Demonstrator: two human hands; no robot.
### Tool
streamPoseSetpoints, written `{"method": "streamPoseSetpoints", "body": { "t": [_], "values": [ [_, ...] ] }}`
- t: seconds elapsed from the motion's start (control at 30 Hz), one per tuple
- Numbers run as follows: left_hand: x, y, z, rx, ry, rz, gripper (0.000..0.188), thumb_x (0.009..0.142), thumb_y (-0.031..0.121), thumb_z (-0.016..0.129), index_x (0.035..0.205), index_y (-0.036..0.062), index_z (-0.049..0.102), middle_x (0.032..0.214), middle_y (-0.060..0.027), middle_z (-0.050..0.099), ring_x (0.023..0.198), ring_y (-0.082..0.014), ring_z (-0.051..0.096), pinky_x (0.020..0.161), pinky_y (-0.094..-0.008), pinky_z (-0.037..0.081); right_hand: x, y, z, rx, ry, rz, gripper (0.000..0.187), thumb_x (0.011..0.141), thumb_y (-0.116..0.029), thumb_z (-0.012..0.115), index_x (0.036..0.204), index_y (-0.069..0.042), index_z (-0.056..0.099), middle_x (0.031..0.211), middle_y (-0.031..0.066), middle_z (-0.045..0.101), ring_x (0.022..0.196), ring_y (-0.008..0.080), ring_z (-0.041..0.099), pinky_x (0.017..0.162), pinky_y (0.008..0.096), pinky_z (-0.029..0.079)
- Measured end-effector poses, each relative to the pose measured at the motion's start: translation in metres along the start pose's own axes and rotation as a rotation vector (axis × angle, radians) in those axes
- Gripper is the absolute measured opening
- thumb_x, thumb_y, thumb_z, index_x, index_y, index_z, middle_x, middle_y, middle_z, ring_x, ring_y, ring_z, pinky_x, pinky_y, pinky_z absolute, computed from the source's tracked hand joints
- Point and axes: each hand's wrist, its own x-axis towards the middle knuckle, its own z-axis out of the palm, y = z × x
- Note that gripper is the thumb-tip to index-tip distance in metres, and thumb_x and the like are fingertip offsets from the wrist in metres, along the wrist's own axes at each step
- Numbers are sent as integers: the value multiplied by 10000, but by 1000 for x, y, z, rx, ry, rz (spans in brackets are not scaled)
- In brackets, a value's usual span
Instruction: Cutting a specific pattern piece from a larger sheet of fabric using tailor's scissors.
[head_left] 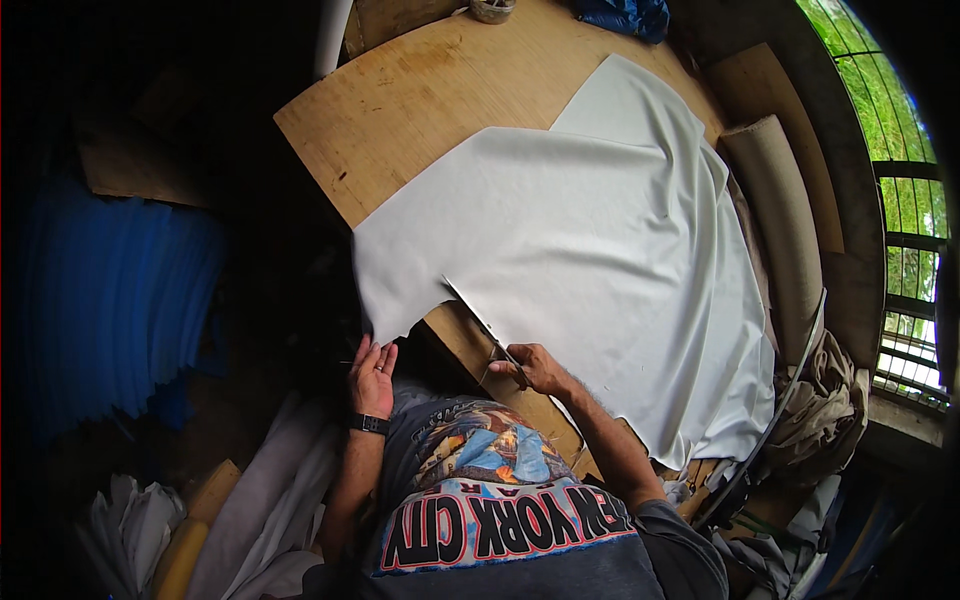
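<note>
A large sheet of white fabric (570,220) lies over the wooden table, with soft folds running down its right half. My right hand (538,370) is closed round the handles of a pair of scissors (470,310). Their long blades point up and left, at the inner end of a cut in the sheet's near edge. At the sheet's lower left corner, which hangs past the table edge, my left hand (373,378) grips the fabric between its fingers. A dark watch is on that wrist.
Bare wood shows on the table (430,90) at the back left. A beige fabric roll (775,210) lies along the right side, above crumpled brown cloth (825,400). Blue sheets (120,300) are stacked at far left. A small container (492,10) stands at the back.
</note>
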Motion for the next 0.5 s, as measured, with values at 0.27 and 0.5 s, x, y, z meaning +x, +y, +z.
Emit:
{"method": "streamPoseSetpoints", "body": {
  "t": [0.27,0.5],
  "values": [
    [4,6,-4,-3,-26,-54,405,973,37,573,1369,-11,503,1225,-151,644,1095,-245,645,1011,-384,527,18,-32,-1,15,30,-42,578,840,-558,746,713,-28,555,554,20,499,535,127,545,476,345,443],
    [12,7,-16,-19,-15,-85,350,976,34,569,1324,5,547,1215,-149,652,1101,-252,652,1005,-393,534,23,-61,-1,-50,41,-25,604,849,-592,722,702,-27,565,566,28,509,513,120,526,478,321,428]
  ]
}}
